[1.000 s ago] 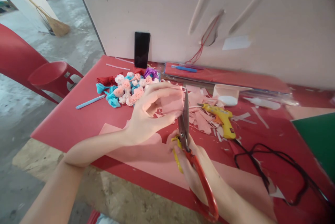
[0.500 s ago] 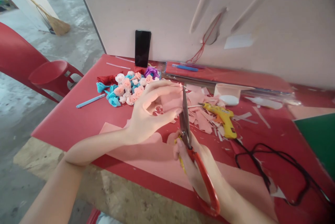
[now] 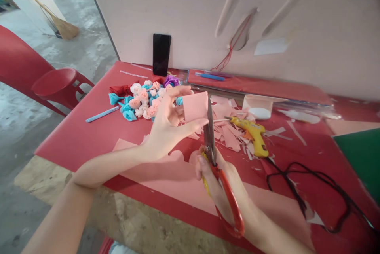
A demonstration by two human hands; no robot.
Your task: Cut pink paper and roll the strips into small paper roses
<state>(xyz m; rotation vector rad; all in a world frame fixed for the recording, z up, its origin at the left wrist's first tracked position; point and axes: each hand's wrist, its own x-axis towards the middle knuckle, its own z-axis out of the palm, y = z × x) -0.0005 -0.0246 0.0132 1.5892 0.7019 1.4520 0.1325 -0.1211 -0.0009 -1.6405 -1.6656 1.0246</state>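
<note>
Between the thumb and fingers of my left hand (image 3: 166, 123) is a small, roughly square piece of pink paper (image 3: 195, 107), held upright above the table. My right hand (image 3: 218, 175) grips scissors (image 3: 210, 139) with red and yellow handles, blades pointing up along the paper's right edge. The blades look nearly closed; whether they touch the paper I cannot tell. Beneath both hands lies a large pink paper sheet (image 3: 166, 175) with a curved cut in its upper edge. Pink paper scraps (image 3: 228, 133) are spread just beyond the scissors.
A yellow glue gun (image 3: 252, 133) with a black cord (image 3: 314, 182) lies on the right. Pink, white and blue paper roses (image 3: 144, 99) are heaped behind my left hand. A phone (image 3: 161, 54) leans on the back panel. A light blue pen (image 3: 102, 114) lies left.
The left forefinger has lifted off the top of the paper piece, so its face now shows. The scissors' red handle has moved slightly up and left, nearer the other handle.
</note>
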